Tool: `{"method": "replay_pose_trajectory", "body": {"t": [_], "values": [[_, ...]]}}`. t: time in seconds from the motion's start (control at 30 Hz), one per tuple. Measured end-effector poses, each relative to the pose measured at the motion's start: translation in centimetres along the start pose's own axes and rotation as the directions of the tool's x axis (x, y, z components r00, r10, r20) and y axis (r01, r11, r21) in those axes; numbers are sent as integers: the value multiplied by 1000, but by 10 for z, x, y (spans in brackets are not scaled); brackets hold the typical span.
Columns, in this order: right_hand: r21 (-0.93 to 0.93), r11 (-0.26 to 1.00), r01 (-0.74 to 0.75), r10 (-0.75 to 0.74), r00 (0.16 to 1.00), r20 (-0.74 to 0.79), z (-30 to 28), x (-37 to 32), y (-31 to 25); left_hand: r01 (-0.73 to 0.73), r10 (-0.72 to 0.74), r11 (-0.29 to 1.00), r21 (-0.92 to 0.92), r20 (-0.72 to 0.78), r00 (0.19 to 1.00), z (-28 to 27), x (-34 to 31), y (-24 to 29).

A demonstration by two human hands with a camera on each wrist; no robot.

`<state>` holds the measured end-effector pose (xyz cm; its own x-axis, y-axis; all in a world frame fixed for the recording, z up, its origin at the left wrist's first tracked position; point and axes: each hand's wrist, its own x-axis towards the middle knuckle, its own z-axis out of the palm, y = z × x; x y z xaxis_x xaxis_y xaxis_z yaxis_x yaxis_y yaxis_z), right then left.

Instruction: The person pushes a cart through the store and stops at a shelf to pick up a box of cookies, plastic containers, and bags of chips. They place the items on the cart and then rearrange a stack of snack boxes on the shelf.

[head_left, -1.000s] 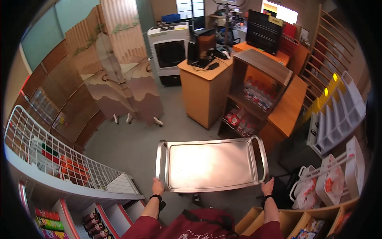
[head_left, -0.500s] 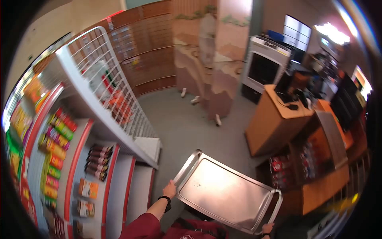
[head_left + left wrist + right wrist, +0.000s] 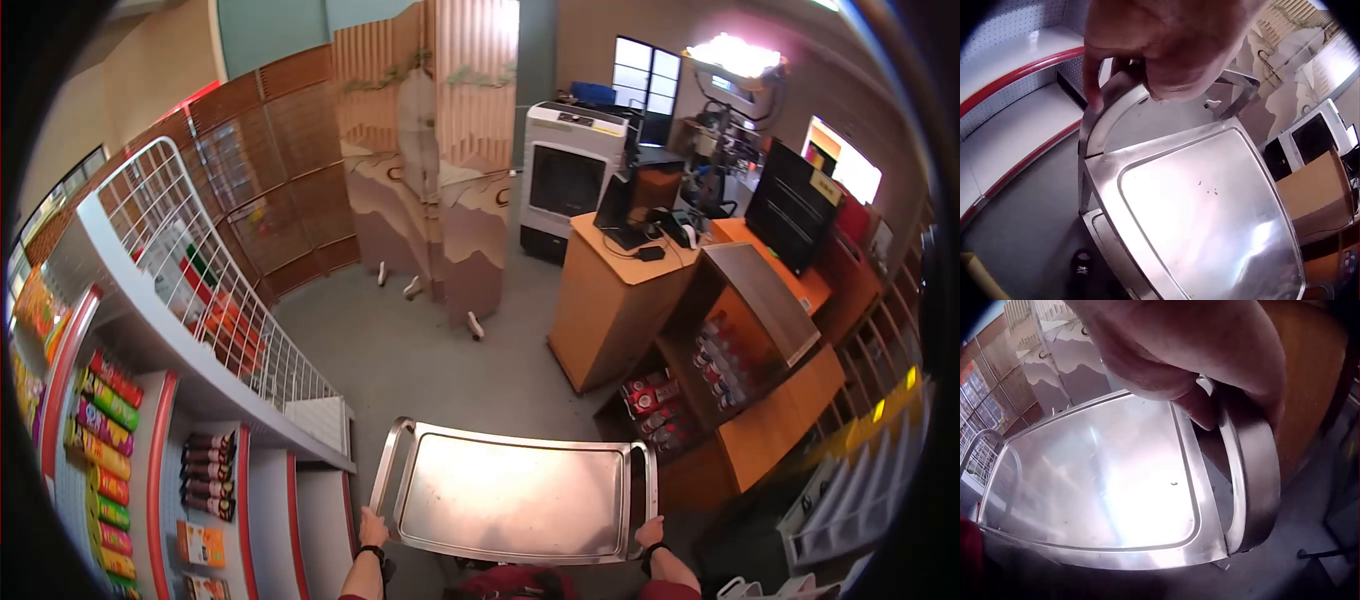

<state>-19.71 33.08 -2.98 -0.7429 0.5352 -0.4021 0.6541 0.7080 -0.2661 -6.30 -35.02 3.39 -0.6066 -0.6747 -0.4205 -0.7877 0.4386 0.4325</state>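
Observation:
A stainless steel trolley [image 3: 510, 495] with a flat, shallow-rimmed top stands right in front of the person; its top holds only a few small specks. At its left end my left hand [image 3: 373, 528] grips the curved metal handle [image 3: 1102, 119], fingers wrapped over the bar. My right hand [image 3: 650, 530] holds the opposite handle [image 3: 1257, 481], with the fingers curled round it in the right wrist view. A lower tier [image 3: 1107, 234] shows below the top in the left wrist view. Both hands sit at the near ends of the handles.
Shop shelves [image 3: 270, 500] with snack tubes and boxes line the left, beside a white wire rack [image 3: 215, 285]. Ahead stand a folding screen [image 3: 430, 200] on feet and an air cooler [image 3: 572, 175]. A wooden counter [image 3: 610, 320] and bottle shelf [image 3: 760, 300] flank the right.
The head view swung left, then partly back right. The trolley looked slanted half a second ago and now lies nearly level across the view. Both hands stay on its handles.

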Motion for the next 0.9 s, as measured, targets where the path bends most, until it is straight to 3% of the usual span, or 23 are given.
{"method": "replay_pose_trajectory", "body": {"t": [0.1, 0.13, 0.2, 0.3, 0.5, 0.67, 0.73, 0.77, 0.9], "values": [[-95, 995, 2, 6, 996, 88, -10, -19, -15, 33, -34, 999, 23, 15, 999, -10, 19, -1], [26, 997, -68, 66, 994, 86, 4, -6, -7, 63, -65, 997, 53, 35, 997, -9, 19, -4], [-93, 996, -15, 28, 989, 147, -2, -19, -20, 91, -94, 993, 81, 30, 995, -14, 24, -6], [-28, 999, 41, -37, 988, 150, -2, -31, -37, 62, -63, 996, 69, 7, 998, -18, 45, -24], [-122, 985, 123, -99, 978, 183, -6, -44, -81, 68, -68, 998, -2, -36, 997, -12, 61, -77], [-277, 942, 191, -117, 958, 264, -12, -47, -113, 121, -121, 993, -3, -42, 992, -24, 32, -93], [-233, 958, 169, -112, 964, 240, -15, -37, -124, 184, -185, 983, -23, -50, 981, -24, 16, -93], [-236, 952, 194, -138, 962, 235, -7, -24, -120, 211, -211, 978, -4, 4, 978, -27, 11, -96], [-376, 867, 327, -221, 929, 297, -8, -13, -143, 261, -262, 964, -45, -29, 964, -25, -21, -113]]}}
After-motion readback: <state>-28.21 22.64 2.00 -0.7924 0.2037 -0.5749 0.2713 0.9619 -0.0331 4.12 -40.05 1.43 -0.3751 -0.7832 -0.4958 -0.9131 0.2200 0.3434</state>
